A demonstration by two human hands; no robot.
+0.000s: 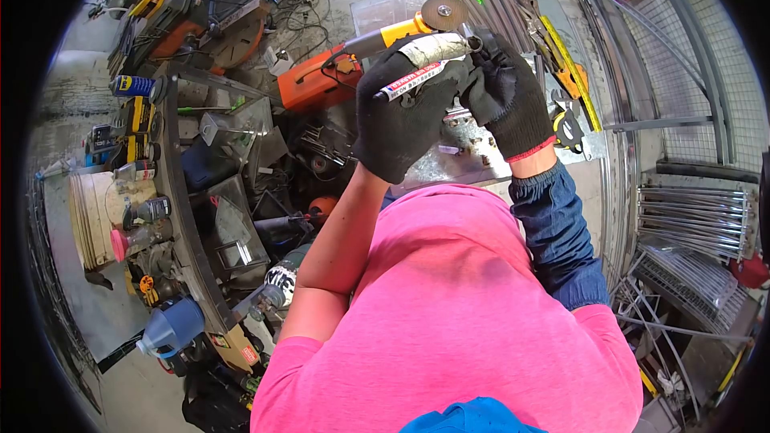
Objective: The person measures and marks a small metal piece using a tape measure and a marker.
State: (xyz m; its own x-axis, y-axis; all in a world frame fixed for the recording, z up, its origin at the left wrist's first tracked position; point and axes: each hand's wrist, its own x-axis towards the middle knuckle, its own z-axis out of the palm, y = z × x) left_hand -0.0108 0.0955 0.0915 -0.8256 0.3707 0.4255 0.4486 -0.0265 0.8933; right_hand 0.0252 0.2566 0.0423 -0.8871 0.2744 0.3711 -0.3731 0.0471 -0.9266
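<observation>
While the black-gloved left hand [409, 116] wraps its grip around a slim red-and-white marker [413, 81] and a scuffed whitish curved piece [435, 49], the black-gloved right hand [507, 84] seems to pinch that piece's end, likely steadying it.

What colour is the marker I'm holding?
The marker is mainly white and red; head view.

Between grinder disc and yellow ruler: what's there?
Metal rods nearest the disc, then what look like hand tools by the ruler; head view.
</observation>
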